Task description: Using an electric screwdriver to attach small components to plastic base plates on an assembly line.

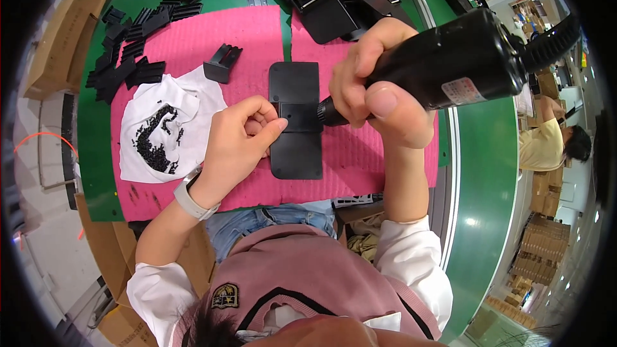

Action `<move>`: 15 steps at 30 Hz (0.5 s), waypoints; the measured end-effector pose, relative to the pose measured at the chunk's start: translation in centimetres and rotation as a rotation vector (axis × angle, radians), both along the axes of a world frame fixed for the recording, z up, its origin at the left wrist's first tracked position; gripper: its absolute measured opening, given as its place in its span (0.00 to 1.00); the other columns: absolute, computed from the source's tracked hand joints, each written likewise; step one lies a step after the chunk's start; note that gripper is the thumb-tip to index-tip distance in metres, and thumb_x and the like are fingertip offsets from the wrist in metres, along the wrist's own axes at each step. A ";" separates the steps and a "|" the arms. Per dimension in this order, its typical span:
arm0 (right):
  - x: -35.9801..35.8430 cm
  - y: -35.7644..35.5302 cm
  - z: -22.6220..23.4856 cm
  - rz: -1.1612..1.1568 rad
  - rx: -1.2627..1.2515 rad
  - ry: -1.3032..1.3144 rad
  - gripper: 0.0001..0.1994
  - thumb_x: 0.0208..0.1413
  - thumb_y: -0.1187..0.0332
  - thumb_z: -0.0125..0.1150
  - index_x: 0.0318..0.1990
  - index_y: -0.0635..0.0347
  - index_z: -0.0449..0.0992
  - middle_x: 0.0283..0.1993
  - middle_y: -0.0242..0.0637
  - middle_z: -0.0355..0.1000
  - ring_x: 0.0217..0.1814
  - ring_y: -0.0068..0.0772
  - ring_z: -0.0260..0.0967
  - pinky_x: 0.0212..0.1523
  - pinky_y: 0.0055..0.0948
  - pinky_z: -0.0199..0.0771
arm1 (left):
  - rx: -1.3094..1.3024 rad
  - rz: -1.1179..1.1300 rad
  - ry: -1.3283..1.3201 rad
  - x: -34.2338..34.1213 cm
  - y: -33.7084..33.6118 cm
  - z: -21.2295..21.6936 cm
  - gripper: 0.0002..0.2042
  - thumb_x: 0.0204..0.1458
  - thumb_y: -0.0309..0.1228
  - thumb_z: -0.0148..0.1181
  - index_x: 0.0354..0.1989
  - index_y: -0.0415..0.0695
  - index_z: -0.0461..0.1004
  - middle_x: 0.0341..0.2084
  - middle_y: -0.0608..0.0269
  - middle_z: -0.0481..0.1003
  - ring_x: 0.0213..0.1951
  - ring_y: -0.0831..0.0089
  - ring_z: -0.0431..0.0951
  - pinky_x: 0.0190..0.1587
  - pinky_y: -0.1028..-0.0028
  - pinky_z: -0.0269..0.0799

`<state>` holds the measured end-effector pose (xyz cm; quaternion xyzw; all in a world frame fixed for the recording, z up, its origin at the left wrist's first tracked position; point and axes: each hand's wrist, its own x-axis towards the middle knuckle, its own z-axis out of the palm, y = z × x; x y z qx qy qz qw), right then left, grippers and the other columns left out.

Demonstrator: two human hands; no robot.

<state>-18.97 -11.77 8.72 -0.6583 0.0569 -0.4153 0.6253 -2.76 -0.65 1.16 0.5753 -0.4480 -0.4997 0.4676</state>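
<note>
A flat black plate (295, 157) with rounded corners and a raised middle section lies on pink corrugated sheeting. At its left edge, my left hand (239, 135) grips with thumb and forefinger drawn together; the other fingers curl beneath. Wrapped in my right hand (385, 83) is a black electric screwdriver (450, 58), its cable leaving at the back right. The collar of the screwdriver points at the right side of the plate's middle section, and whether the bit touches is hidden. Left of my left hand, a white cloth (138, 154) bears a heap of small black screws (153, 144).
Small black brackets (132, 51) are piled along the green table's (96, 180) far left. One black bracket (222, 63) lies apart on the pink sheeting (257, 32). Larger black panels (321, 16) are stacked at the back. A person in yellow (543, 144) is off to the right.
</note>
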 end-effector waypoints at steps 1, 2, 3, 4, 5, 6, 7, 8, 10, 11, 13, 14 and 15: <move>-0.1 -0.1 -0.1 0.017 -0.005 0.003 0.15 0.47 0.65 0.61 0.34 0.63 0.62 0.15 0.33 0.60 0.11 0.22 0.55 0.12 0.20 0.55 | 0.000 0.001 0.002 0.0 0.0 -0.1 0.05 0.52 0.23 0.58 0.27 0.38 0.68 0.19 0.71 0.69 0.17 0.89 0.66 0.18 0.86 0.59; -0.2 -0.2 -0.1 0.034 -0.009 0.005 0.15 0.48 0.65 0.61 0.34 0.63 0.62 0.15 0.33 0.60 0.11 0.22 0.55 0.12 0.20 0.55 | -0.009 0.001 -0.016 0.0 0.1 -0.2 0.05 0.52 0.23 0.58 0.28 0.38 0.68 0.19 0.71 0.69 0.17 0.89 0.66 0.18 0.86 0.59; -0.3 -0.1 0.0 0.034 -0.009 0.006 0.15 0.48 0.65 0.61 0.34 0.63 0.62 0.15 0.33 0.60 0.11 0.22 0.55 0.12 0.20 0.55 | -0.019 0.002 -0.036 0.0 0.1 -0.3 0.05 0.52 0.22 0.58 0.28 0.38 0.68 0.19 0.71 0.69 0.17 0.89 0.66 0.18 0.86 0.59; -0.4 0.1 0.2 -0.028 0.063 0.017 0.13 0.43 0.67 0.64 0.31 0.63 0.67 0.21 0.31 0.64 0.18 0.20 0.59 0.19 0.19 0.59 | -0.018 0.002 -0.035 0.0 0.1 -0.4 0.05 0.52 0.22 0.58 0.28 0.38 0.68 0.19 0.71 0.69 0.17 0.89 0.66 0.18 0.86 0.59; -0.4 0.2 0.3 -0.091 0.134 0.028 0.12 0.38 0.70 0.68 0.29 0.62 0.72 0.26 0.29 0.68 0.25 0.18 0.63 0.26 0.17 0.62 | -0.018 0.003 -0.035 0.0 0.1 -0.4 0.05 0.52 0.22 0.58 0.28 0.38 0.68 0.19 0.71 0.69 0.17 0.89 0.66 0.18 0.86 0.59; -0.4 0.3 0.2 -0.092 0.134 0.029 0.12 0.38 0.70 0.68 0.29 0.62 0.72 0.26 0.29 0.68 0.25 0.18 0.63 0.26 0.17 0.62 | -0.018 0.004 -0.036 0.0 0.1 -0.4 0.05 0.52 0.22 0.57 0.28 0.38 0.68 0.19 0.71 0.69 0.17 0.89 0.66 0.18 0.86 0.59; -0.4 0.3 0.1 -0.083 0.103 0.025 0.12 0.40 0.69 0.67 0.29 0.63 0.70 0.24 0.30 0.67 0.23 0.19 0.62 0.24 0.18 0.61 | -0.018 0.005 -0.036 0.0 0.1 -0.4 0.05 0.52 0.22 0.57 0.28 0.38 0.68 0.19 0.71 0.69 0.17 0.89 0.66 0.18 0.86 0.59; -0.3 0.3 -0.1 -0.075 0.073 0.022 0.12 0.41 0.69 0.65 0.30 0.63 0.68 0.22 0.31 0.65 0.20 0.20 0.60 0.21 0.18 0.60 | -0.025 0.009 -0.037 -0.1 0.1 -0.4 0.05 0.52 0.22 0.57 0.27 0.38 0.68 0.19 0.71 0.69 0.17 0.89 0.66 0.18 0.86 0.58; -0.2 0.5 -0.3 -0.059 0.010 0.015 0.13 0.45 0.68 0.63 0.32 0.63 0.64 0.17 0.33 0.62 0.14 0.21 0.56 0.16 0.20 0.58 | -0.034 0.013 -0.037 -0.2 0.1 -0.4 0.05 0.52 0.23 0.57 0.27 0.38 0.68 0.19 0.71 0.69 0.17 0.89 0.66 0.18 0.86 0.58; 0.0 0.6 -0.3 -0.052 -0.022 0.012 0.14 0.47 0.68 0.61 0.33 0.63 0.62 0.15 0.34 0.60 0.11 0.22 0.55 0.13 0.21 0.57 | -0.043 0.045 -0.031 -0.3 0.1 -0.4 0.06 0.50 0.22 0.58 0.26 0.37 0.68 0.16 0.70 0.68 0.17 0.88 0.66 0.18 0.85 0.59; 0.4 1.7 -0.2 -0.162 -0.147 0.075 0.14 0.46 0.68 0.63 0.31 0.63 0.62 0.15 0.34 0.61 0.12 0.22 0.56 0.14 0.21 0.59 | -0.057 0.080 -0.026 -0.4 0.1 -0.5 0.06 0.48 0.21 0.59 0.24 0.35 0.68 0.14 0.69 0.68 0.16 0.88 0.67 0.17 0.83 0.59; 0.6 2.1 -0.1 -0.195 -0.193 0.109 0.15 0.46 0.68 0.64 0.31 0.63 0.62 0.16 0.34 0.62 0.12 0.22 0.57 0.14 0.21 0.59 | -0.070 0.082 -0.043 -0.3 0.1 -0.6 0.06 0.48 0.22 0.60 0.25 0.35 0.69 0.15 0.67 0.69 0.17 0.86 0.67 0.18 0.82 0.60; 0.0 1.8 0.0 -0.153 -0.127 0.155 0.14 0.46 0.68 0.64 0.32 0.64 0.63 0.16 0.34 0.62 0.12 0.21 0.57 0.13 0.21 0.59 | -0.084 0.084 -0.059 -0.3 0.2 -0.6 0.06 0.47 0.22 0.61 0.25 0.35 0.70 0.16 0.66 0.70 0.17 0.84 0.68 0.19 0.81 0.61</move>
